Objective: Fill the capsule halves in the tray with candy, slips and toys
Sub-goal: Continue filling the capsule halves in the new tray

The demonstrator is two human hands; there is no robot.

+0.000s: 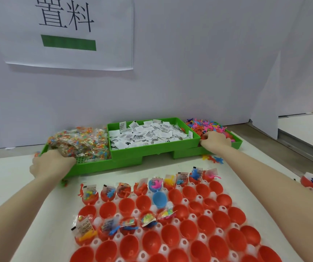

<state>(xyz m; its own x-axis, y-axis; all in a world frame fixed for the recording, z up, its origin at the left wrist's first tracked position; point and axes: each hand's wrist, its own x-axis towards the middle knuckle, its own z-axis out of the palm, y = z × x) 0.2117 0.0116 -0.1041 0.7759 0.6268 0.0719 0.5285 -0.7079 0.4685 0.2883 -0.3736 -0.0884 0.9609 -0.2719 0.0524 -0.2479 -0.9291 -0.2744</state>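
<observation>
Reaching into bins: left hand (52, 163) fingers curled into candy packets (78, 142), right hand (215, 139) fingers pinching toys (206, 126); grip contents hidden.

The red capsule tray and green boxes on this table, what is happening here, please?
A person is filling capsule halves. The left hand reaches into the candy packets, and the right hand digs into the small colourful toys. The paper slips lie in the middle green box, untouched. In the tray of red capsule halves, the far row and part of a middle row are filled; most halves are empty.
</observation>
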